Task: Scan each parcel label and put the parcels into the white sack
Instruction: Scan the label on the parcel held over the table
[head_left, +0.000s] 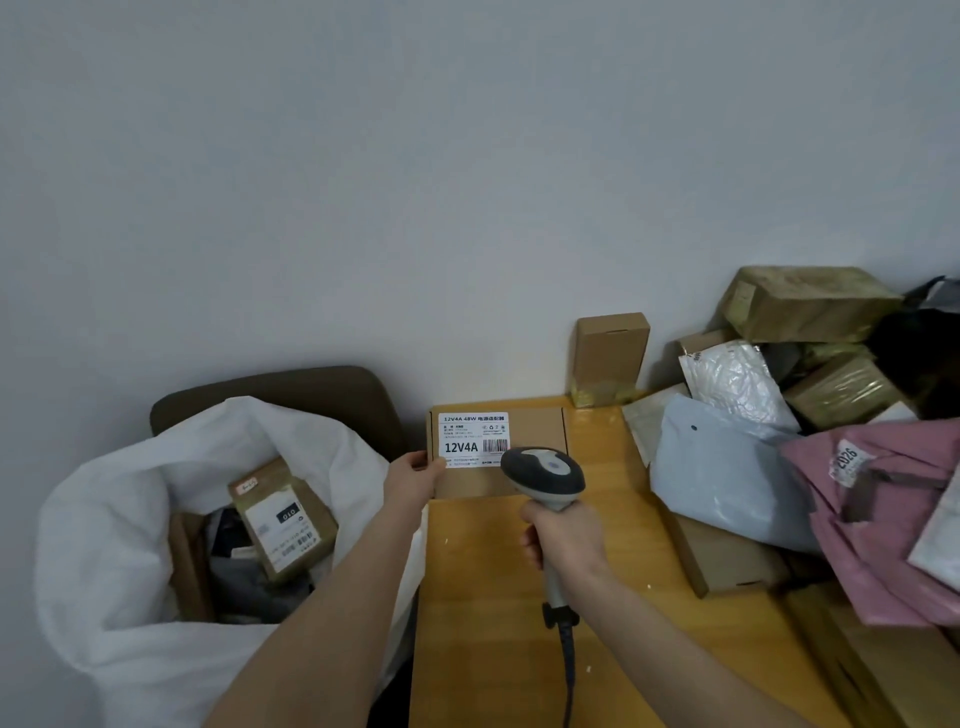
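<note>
Left hand pinches the box at 8 o'clock; right hand is wrapped round the scanner. Keep the box steady — aim at the barcode, 4 o'clock on the label.

You're in a small parcel-sorting corner, more back office than warehouse: a wooden desk set against a plain grey wall. Taped cardboard boxes and plastic mailers are heaped on its right side. A white sack with boxes inside sits by a dark chair at the left, and a corded barcode scanner points at a labelled box.
</note>
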